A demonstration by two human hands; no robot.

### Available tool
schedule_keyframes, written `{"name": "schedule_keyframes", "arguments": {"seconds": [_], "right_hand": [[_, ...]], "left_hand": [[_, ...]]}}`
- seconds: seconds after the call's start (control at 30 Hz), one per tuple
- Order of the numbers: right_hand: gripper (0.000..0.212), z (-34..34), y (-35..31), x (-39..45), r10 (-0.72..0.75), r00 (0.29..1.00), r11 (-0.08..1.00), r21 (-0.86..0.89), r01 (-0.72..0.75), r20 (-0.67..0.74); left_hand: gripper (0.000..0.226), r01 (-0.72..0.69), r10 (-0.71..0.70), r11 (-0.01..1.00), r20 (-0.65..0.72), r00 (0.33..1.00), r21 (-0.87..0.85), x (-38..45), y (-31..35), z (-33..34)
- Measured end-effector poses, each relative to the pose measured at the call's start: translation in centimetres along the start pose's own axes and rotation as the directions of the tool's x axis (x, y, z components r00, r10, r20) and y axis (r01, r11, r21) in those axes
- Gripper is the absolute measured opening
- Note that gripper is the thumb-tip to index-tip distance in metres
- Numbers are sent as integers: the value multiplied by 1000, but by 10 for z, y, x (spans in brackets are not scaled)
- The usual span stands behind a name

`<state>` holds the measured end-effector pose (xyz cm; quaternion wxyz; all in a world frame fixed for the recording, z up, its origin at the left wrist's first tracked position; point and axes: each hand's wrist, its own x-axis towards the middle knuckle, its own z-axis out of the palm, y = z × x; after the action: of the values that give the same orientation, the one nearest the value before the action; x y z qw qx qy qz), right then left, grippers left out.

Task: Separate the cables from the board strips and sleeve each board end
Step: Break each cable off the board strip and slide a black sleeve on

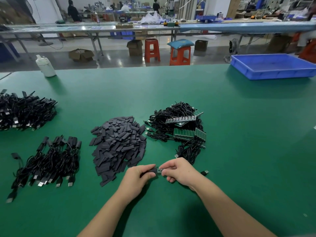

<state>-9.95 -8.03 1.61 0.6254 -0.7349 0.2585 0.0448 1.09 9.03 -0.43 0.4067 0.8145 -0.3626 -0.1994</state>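
Note:
Low over the green table, my left hand (136, 177) pinches a black sleeve (152, 171) and my right hand (177, 170) pinches a small green board end (159, 170). The two parts meet between my fingertips. A black USB plug (204, 172) of that cable lies just right of my right hand. A heap of black sleeves (119, 146) lies in front of my left hand. Board strips with tangled black cables (181, 129) are piled beyond my right hand.
Sleeved cables (49, 163) lie in a bunch at the left, and a bigger pile of cables (24, 112) sits at the far left. A white bottle (45, 66) stands at the back left. A blue tray (271, 65) rests at the back right.

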Motion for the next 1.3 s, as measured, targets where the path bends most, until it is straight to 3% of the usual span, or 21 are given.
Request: {"name": "schedule_keyframes", "arguments": {"seconds": [0.17,0.37,0.67,0.83,1.03,1.3], "right_hand": [[17,-5,-1,0,-17,1000,1000,15,17,-2],[36,-4,-5,-1,-76,996,997,4,76,44],[24,-6,-13,-5,-122,992,990,-70,123,12],[7,-8,-15,-8,-174,983,971,-178,163,-51],[19,-9,-18,-12,-161,987,969,-189,157,-9],[24,-9,-26,-19,-182,983,889,-425,169,10]], "left_hand": [[27,-188,183,958,44,982,217,3,10,-8],[20,-314,294,870,111,949,380,5,23,-11],[14,-231,218,877,80,973,421,8,36,-8],[14,-207,242,924,-72,968,320,5,40,-10],[16,-235,269,914,-60,961,330,4,46,-8],[14,-256,281,876,0,960,409,6,51,-4]]}}
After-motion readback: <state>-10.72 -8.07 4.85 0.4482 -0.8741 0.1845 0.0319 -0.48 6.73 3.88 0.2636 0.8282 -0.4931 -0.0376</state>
